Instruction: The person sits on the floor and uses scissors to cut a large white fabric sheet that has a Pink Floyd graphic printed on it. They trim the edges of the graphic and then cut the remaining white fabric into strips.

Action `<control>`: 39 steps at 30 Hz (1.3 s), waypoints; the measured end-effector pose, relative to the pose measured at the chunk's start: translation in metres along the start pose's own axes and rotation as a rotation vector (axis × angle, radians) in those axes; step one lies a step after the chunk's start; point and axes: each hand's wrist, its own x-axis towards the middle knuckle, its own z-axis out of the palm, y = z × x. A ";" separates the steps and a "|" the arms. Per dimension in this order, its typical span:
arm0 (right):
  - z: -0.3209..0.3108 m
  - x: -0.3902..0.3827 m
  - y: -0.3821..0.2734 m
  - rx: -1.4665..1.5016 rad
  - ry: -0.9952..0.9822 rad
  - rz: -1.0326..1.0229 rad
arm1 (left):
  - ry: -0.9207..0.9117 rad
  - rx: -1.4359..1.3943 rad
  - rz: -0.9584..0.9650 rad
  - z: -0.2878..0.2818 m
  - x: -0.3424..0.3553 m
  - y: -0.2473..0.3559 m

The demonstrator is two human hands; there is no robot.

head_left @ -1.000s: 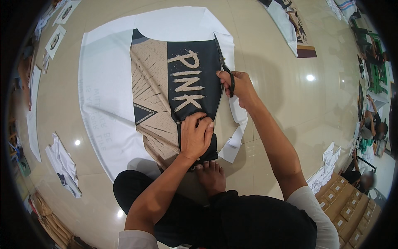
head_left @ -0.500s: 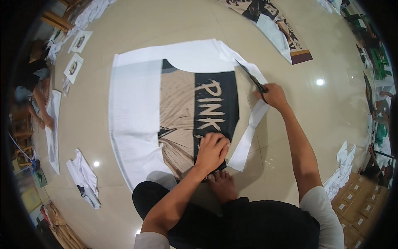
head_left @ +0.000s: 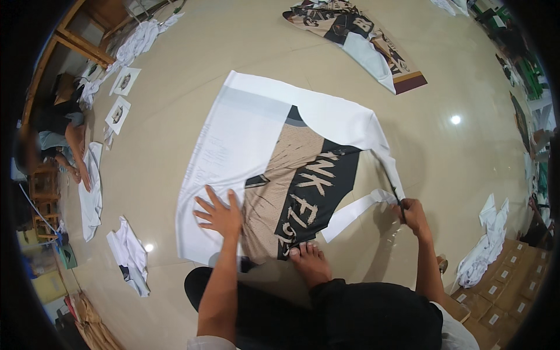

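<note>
A large white cloth [head_left: 217, 125] lies on the floor before me, bearing a printed beige-and-black garment panel [head_left: 319, 185] with brush-style lettering. My left hand [head_left: 223, 214] rests flat on its white left part, fingers spread. At the cloth's right edge, my right hand [head_left: 414, 217] grips black-handled scissors [head_left: 399, 199], whose blades lie along the white border. Whether the blades are apart I cannot tell. A partly cut white strip [head_left: 353, 212] trails from near the scissors toward my bare foot [head_left: 311, 262], which is at the panel's near edge.
Another printed cloth [head_left: 373, 53] lies at the far right. To the left, a person [head_left: 70, 131] handles a white piece [head_left: 92, 192]. White scraps [head_left: 129, 255] lie at the near left, and a white cloth heap [head_left: 489, 245] at the right beside cardboard boxes [head_left: 496, 291].
The cloth has turned clockwise, its far side swinging right. My left hand went from the black print to the white left part and spread out. My right hand moved nearer and right with the scissors.
</note>
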 end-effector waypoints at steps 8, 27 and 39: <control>0.037 -0.030 -0.025 -0.065 -0.261 -0.069 | 0.076 0.153 0.366 -0.027 0.175 -0.029; 0.117 -0.085 0.019 -0.571 0.179 -0.503 | -0.246 0.288 0.982 -0.075 0.053 -0.229; 0.125 -0.065 -0.022 -0.433 0.404 -0.877 | -0.397 0.274 0.923 -0.127 0.043 -0.249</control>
